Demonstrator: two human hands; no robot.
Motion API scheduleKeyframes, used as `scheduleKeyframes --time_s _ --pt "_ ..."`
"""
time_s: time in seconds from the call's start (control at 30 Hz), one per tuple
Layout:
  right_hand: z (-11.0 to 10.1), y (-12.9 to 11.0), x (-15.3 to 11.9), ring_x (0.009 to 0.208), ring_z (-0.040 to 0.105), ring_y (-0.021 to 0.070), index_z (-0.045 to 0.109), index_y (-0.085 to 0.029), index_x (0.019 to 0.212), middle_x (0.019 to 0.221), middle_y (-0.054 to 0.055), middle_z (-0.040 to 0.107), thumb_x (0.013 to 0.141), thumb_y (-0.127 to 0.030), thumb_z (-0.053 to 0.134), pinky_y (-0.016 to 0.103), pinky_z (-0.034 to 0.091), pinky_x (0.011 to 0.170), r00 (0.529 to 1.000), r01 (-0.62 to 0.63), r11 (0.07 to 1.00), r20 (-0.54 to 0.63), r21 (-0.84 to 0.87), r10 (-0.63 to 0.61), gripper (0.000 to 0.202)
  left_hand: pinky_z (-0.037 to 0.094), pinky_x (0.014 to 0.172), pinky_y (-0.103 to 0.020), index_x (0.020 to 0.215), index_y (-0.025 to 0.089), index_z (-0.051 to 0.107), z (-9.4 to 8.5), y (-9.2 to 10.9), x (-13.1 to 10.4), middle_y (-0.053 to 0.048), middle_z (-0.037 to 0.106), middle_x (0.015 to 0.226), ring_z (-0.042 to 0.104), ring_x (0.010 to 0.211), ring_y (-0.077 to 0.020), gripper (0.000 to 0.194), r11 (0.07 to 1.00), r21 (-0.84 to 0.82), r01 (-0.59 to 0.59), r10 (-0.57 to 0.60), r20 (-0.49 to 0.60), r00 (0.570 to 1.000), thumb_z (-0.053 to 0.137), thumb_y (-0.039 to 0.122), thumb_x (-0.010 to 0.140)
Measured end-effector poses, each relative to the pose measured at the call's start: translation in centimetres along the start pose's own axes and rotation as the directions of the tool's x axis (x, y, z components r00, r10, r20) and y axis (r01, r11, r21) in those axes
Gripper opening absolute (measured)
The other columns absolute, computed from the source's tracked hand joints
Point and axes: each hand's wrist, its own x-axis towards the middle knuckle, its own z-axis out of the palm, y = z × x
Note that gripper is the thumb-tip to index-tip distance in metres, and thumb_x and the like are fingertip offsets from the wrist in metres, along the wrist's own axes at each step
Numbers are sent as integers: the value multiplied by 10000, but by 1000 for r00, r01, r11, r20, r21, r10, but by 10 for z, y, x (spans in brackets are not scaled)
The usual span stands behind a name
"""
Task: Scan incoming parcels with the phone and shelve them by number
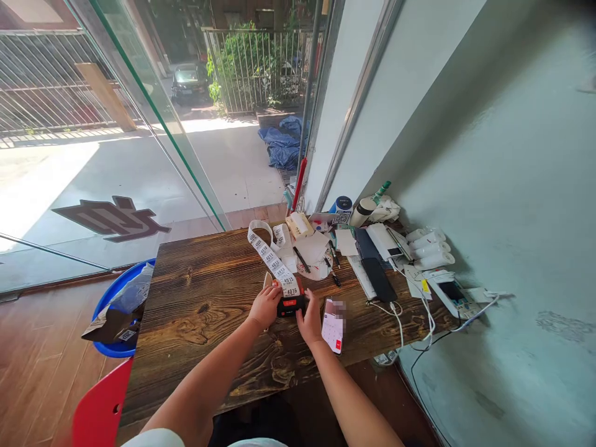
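Observation:
A small black and orange label printer [291, 304] sits on the wooden table, between my two hands. From its far side runs a long strip of printed labels [269, 256], numbered in sequence, curling into a loop at its far end. My left hand [266, 307] grips the printer's left side, fingers closed against it. On the opposite side my right hand [310, 318] has its fingers and thumb around the printer's edge. Just right of that hand lies a lit smartphone [332, 328] with its screen up.
Pens [302, 259], papers and a small box [299, 225] lie beyond the printer. A dark phone [378, 279], white cables, paper rolls [433, 248] and a card terminal [451, 292] crowd the right side. A blue bin [105, 304] and red chair [100, 406] stand left of the table [186, 310].

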Motion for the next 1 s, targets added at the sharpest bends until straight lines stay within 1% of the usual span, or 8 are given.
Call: scheduleKeyframes --time_s 0.23,0.3,0.4,0.47,0.53,0.7,0.87,1.0 --pt "8 -6 -51 1264 494 356 416 -226 1421 1439 131 460 969 -369 592 595 474 996 991 -129 992 -25 8 130 505 413 1094 -344 1142 209 634 0 16 8 -68 620 1241 533 1219 -210 436 946 -124 298 -309 -75 948 459 19 790" --pt "10 -5 -62 1280 478 363 401 -229 1432 1452 133 447 967 -374 593 609 458 1009 988 -155 988 -20 12 155 523 448 1038 -350 1138 192 595 4 17 6 -99 598 1224 553 1175 -214 364 878 -144 457 -471 -85 878 440 60 836" --pt "14 -2 -80 1284 473 369 371 -231 1452 1445 137 450 967 -383 589 614 454 1010 985 -174 985 -16 17 175 553 490 923 -414 1140 130 526 14 19 -9 -184 555 1196 576 1118 -284 288 698 -136 703 -715 -66 696 491 152 855" --pt "18 0 -91 1273 486 367 362 -230 1457 1429 139 465 968 -391 586 611 460 1005 985 -173 985 -13 21 173 562 492 878 -434 1149 97 494 21 22 -24 -221 545 1187 572 1126 -333 351 606 -120 787 -794 -25 608 586 206 829" --pt "22 3 -100 1261 498 365 360 -230 1458 1420 140 474 968 -402 582 610 467 998 986 -164 986 -11 24 165 565 483 883 -411 1141 92 493 26 24 -38 -216 562 1180 572 1140 -331 382 586 -110 803 -806 30 592 645 216 814" --pt "23 4 -105 1237 522 357 376 -223 1447 1400 142 492 968 -407 581 595 494 974 991 -135 991 -13 16 135 553 489 860 -342 1047 130 578 23 15 -51 -119 631 1105 637 993 -222 150 611 -110 784 -773 130 621 571 178 905" --pt "6 -3 -92 1125 595 307 449 -206 1384 1291 123 565 989 -395 544 483 574 848 993 -103 994 -51 -25 102 448 521 876 -387 1070 117 608 -1 -26 -37 -93 631 1117 627 979 -198 184 534 -106 839 -838 67 542 560 248 950" --pt "-25 2 -88 1116 579 302 499 -193 1321 1249 117 569 989 -404 524 510 529 896 978 -123 982 -186 -147 95 394 520 900 -411 1142 129 599 -25 -63 -22 -103 619 1161 615 1035 -218 249 492 -139 860 -869 -10 495 573 281 947"
